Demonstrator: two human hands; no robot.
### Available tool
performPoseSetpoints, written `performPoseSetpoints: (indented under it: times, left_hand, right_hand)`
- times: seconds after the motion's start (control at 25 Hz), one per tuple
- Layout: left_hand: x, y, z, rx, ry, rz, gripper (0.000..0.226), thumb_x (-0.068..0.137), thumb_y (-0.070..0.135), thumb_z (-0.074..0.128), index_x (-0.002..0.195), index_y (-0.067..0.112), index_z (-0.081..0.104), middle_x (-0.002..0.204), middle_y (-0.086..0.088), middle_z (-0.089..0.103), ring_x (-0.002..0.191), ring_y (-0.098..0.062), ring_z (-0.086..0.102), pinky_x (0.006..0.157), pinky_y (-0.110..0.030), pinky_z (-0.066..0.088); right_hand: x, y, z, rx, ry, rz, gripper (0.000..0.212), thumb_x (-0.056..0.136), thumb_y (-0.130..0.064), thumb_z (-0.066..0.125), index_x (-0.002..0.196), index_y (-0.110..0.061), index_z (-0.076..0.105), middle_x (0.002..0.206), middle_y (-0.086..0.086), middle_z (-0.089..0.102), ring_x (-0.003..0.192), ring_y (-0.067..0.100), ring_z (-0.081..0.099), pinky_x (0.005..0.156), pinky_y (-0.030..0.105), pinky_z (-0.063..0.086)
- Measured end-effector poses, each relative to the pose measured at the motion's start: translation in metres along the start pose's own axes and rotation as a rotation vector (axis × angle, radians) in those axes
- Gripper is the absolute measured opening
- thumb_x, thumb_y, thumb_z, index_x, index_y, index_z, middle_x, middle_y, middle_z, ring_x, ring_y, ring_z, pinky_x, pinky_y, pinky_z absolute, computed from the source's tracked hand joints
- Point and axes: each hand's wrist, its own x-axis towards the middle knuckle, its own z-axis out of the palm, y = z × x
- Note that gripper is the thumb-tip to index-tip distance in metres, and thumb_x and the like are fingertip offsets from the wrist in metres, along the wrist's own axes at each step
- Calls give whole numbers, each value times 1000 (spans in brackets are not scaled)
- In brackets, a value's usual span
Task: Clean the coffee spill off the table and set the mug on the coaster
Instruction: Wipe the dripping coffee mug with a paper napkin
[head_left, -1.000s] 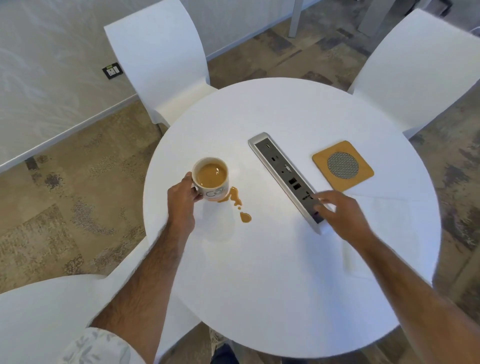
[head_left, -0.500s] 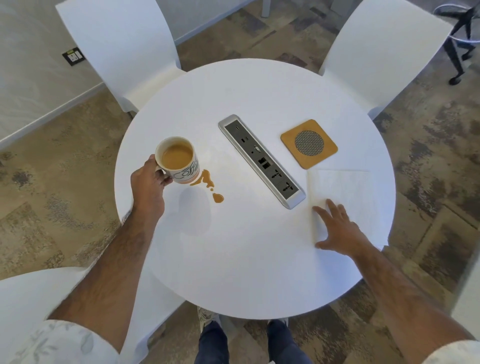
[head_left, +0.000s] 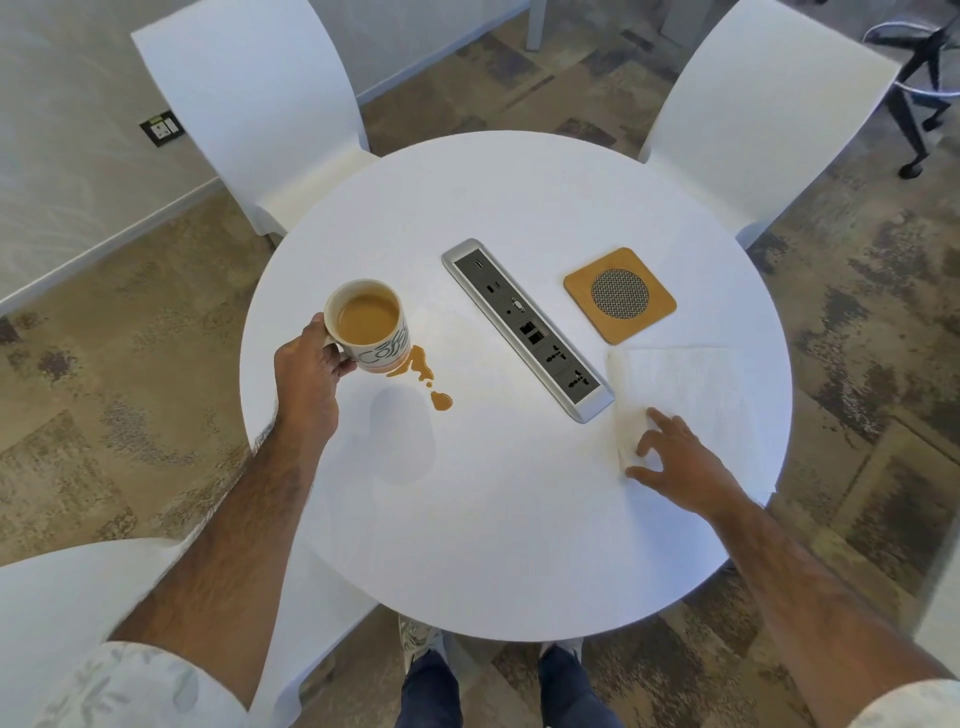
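Observation:
A white mug (head_left: 370, 325) full of coffee is raised a little above the round white table (head_left: 514, 545), and my left hand (head_left: 310, 384) grips its handle. A brown coffee spill (head_left: 423, 378) lies on the table just right of the mug. My right hand (head_left: 675, 457) rests on the near left corner of a white paper napkin (head_left: 685, 384), fingers spread and slightly bent, lifting that edge. A square wooden coaster (head_left: 620, 294) with a round mesh centre lies beyond the napkin.
A silver power-socket strip (head_left: 527, 328) runs diagonally across the table's middle, between spill and napkin. White chairs stand at the far left (head_left: 249, 104), far right (head_left: 769, 119) and near left (head_left: 57, 613). My feet show under the near table edge.
My right hand left the socket strip, moved right onto the napkin and now bends its fingers at the napkin's corner. The mug has risen a little in my left hand.

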Motion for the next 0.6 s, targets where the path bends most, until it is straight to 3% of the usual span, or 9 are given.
performPoseSetpoints:
  times: [0.2,0.36,0.44,0.52,0.6]
  left_hand:
    - [-2,3,0,12,-3,0,20,99,32,59,86,22,69,93,-6,61,88,-18,62,70,-31,49]
    - [-6,5,0,20,-14,-9,20,100,33,59,89,22,71,91,-2,65,87,-15,64,68,-30,50]
    - [-8,8,0,17,-23,-4,22,100,32,58,85,23,71,86,-2,63,81,-14,62,66,-29,49]
    - [-11,14,-1,23,-34,6,24,98,33,59,80,24,71,79,-1,59,73,-12,60,62,-27,49]
    - [-14,20,-1,37,-56,14,26,96,35,60,77,25,73,73,3,60,67,-7,61,58,-24,50]
  right_hand:
    - [-2,1,-1,-13,24,20,12,94,-25,73,97,-26,61,170,-5,28,157,22,24,114,48,44]
    - [-10,-15,-15,3,136,79,13,94,-21,72,86,-16,63,158,2,49,134,25,55,102,41,52]
    - [-20,-25,-40,47,227,115,20,91,-21,74,80,-18,57,131,4,67,99,23,67,80,36,54]
    - [-31,-36,-81,43,295,151,22,89,-22,70,77,-21,52,88,2,67,69,20,60,62,34,49]
    - [-42,-47,-125,35,394,134,14,88,-22,66,79,-17,57,75,-4,65,64,22,60,60,37,53]
